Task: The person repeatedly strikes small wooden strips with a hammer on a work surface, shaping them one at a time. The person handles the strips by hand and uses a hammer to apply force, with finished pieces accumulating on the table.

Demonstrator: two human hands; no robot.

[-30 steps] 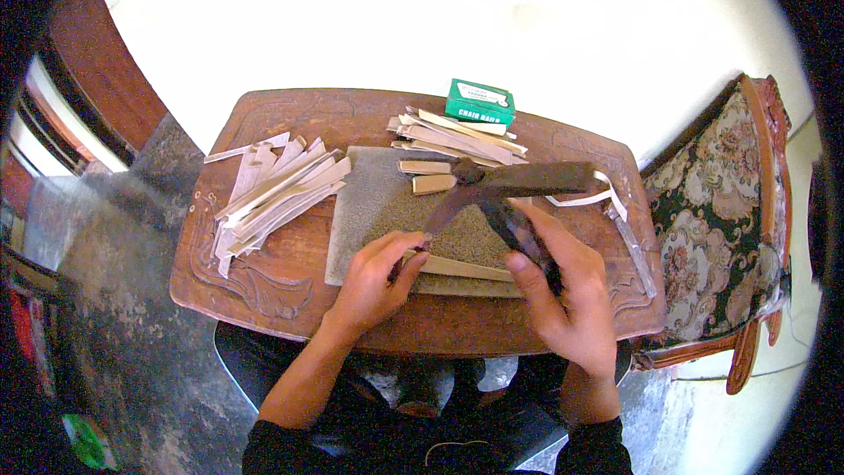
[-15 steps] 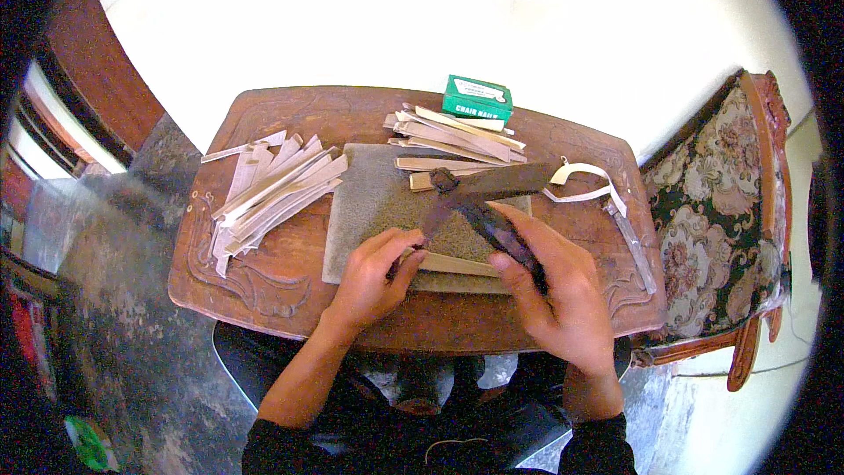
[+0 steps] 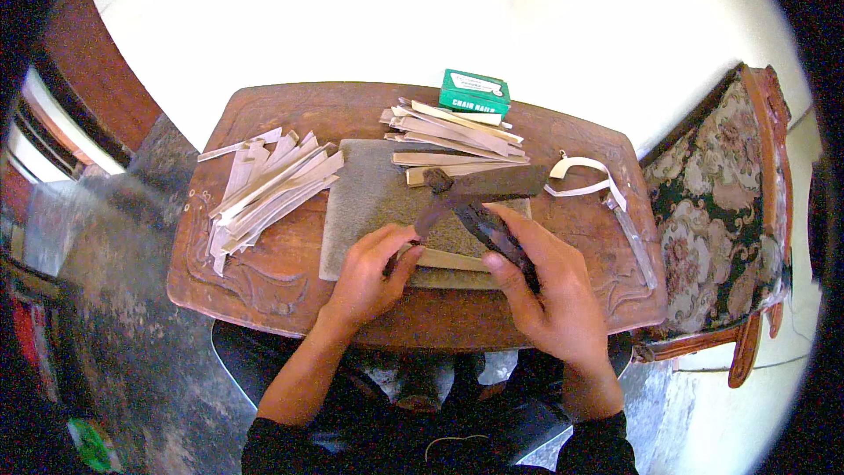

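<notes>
My right hand point(image 3: 556, 286) is closed around the dark handle of a rusty hammer-like tool point(image 3: 505, 183). Its long head lies crosswise: a broad end points right, and a narrower end reaches down to the fingertips of my left hand point(image 3: 374, 268). That hand pinches the left end of a thin, pale wooden strip point(image 3: 453, 260), along with a small dark bit I cannot make out. Under the strip is a grey slab point(image 3: 356, 202) near the table's front edge. The strip's right end passes behind my right thumb.
Pale wooden strips are piled on the carved table point(image 3: 290, 295) in a left stack point(image 3: 277, 193) and a back stack point(image 3: 457, 136). Behind stands a green box point(image 3: 475, 92). A curled white band point(image 3: 607, 180) and a narrow grey bar point(image 3: 635, 246) lie at right, beside an upholstered chair point(image 3: 703, 237).
The tool in my right hand has shifted slightly left, uncovering the end of the curled band. My left hand keeps its pinch on the strip. The whole view has moved a little.
</notes>
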